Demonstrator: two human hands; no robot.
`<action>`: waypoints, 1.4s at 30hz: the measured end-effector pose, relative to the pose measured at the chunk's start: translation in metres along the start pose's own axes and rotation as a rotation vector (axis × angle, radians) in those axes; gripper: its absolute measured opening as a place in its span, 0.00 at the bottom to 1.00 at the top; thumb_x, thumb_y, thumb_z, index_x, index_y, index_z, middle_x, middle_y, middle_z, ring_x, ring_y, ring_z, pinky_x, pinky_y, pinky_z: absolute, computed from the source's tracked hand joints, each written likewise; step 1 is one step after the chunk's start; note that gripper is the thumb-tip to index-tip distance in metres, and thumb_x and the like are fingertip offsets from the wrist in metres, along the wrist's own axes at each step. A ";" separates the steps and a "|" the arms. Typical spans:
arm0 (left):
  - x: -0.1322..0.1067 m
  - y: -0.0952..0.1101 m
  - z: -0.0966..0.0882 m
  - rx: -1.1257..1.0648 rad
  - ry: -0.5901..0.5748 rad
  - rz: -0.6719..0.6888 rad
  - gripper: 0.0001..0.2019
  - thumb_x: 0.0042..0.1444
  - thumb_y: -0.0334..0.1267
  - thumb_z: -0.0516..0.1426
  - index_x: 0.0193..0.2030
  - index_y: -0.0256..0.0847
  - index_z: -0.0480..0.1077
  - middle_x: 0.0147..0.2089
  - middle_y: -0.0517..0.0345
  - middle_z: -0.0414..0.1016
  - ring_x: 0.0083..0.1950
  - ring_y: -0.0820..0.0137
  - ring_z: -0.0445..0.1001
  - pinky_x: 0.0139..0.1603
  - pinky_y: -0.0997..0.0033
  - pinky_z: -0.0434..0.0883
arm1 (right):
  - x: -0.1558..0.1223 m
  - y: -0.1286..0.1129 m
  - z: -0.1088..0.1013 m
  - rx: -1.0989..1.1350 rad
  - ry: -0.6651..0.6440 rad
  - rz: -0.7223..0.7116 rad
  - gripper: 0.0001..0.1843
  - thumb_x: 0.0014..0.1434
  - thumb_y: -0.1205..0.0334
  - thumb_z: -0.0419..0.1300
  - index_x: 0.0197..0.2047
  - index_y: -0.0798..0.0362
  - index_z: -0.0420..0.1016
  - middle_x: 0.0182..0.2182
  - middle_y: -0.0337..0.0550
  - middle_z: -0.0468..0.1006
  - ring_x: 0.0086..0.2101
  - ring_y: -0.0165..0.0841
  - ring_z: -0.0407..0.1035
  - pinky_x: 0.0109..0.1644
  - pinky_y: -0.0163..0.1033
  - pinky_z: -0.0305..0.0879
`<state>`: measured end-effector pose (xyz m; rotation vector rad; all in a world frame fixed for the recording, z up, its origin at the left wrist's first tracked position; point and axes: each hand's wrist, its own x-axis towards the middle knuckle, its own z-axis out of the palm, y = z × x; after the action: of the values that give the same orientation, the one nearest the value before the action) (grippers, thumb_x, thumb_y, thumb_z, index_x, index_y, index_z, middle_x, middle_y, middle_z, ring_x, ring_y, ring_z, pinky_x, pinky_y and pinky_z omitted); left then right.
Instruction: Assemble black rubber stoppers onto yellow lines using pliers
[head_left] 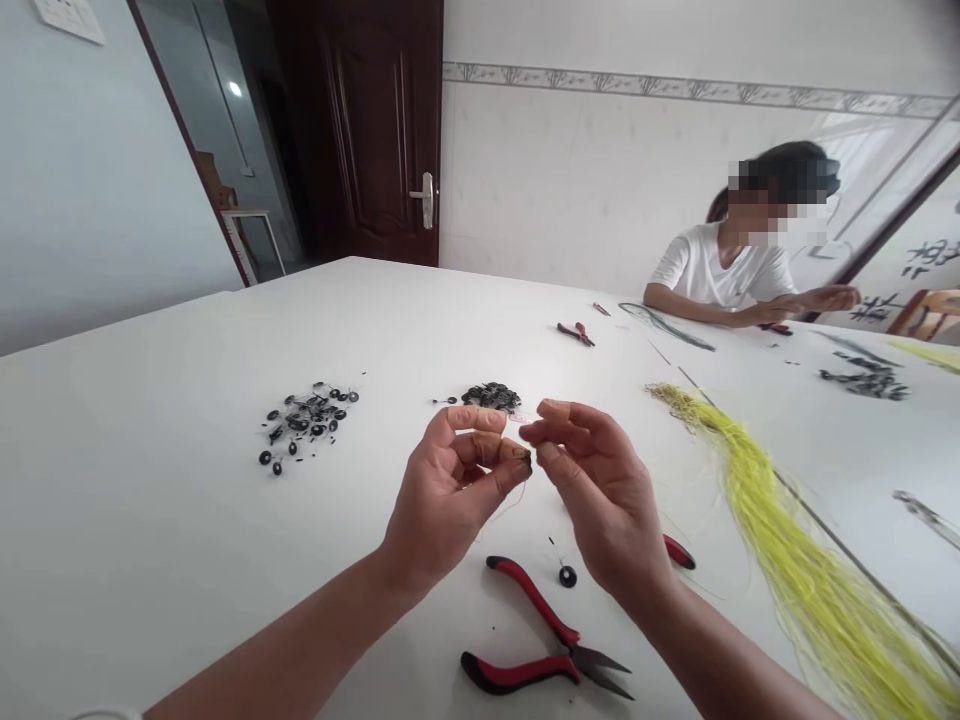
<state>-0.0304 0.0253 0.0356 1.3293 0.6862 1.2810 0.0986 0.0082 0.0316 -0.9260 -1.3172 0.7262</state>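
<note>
My left hand [457,480] pinches a small dark piece [528,458] between thumb and forefinger. A thin pale thread [517,503] hangs below those fingertips. Just to the right, my right hand [600,480] has its thumb and fingers drawn together; what they hold, if anything, is too fine to make out. Below the hands lie open pliers [536,675] with red and black handles. A black disc with a short wire [568,576] rests on the table between the pliers and my right wrist. Behind my fingertips is a heap of black discs [491,395].
Scattered black discs with wires [307,420] lie to the left. A bundle of yellow-green strands [772,510] runs down the right side, and a red handle [679,552] shows beside my right wrist. More pliers [576,333] lie farther back. Another person [724,265] sits across the white table [150,560].
</note>
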 end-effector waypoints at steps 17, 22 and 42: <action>-0.004 -0.006 0.003 -0.069 -0.084 -0.076 0.13 0.51 0.28 0.56 0.42 0.46 0.63 0.32 0.60 0.72 0.35 0.73 0.69 0.33 0.73 0.66 | 0.002 -0.008 0.001 0.218 0.065 0.219 0.09 0.49 0.68 0.59 0.33 0.51 0.63 0.26 0.34 0.68 0.27 0.25 0.66 0.30 0.34 0.65; -0.001 -0.008 0.004 -0.099 -0.012 -0.097 0.12 0.48 0.28 0.59 0.39 0.44 0.65 0.26 0.63 0.72 0.28 0.77 0.67 0.26 0.79 0.63 | 0.000 -0.005 0.001 0.182 0.024 0.157 0.06 0.52 0.67 0.57 0.34 0.51 0.64 0.29 0.36 0.71 0.32 0.28 0.69 0.34 0.37 0.68; 0.022 -0.009 -0.026 -0.237 0.164 -0.132 0.10 0.51 0.35 0.57 0.40 0.46 0.63 0.34 0.64 0.70 0.36 0.77 0.70 0.29 0.80 0.64 | 0.003 0.014 -0.002 -0.145 -0.321 0.297 0.14 0.51 0.61 0.59 0.43 0.50 0.64 0.35 0.43 0.75 0.36 0.34 0.70 0.39 0.43 0.65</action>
<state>-0.0473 0.0556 0.0286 0.9798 0.7000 1.3282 0.1019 0.0174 0.0212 -1.1725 -1.5455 1.0521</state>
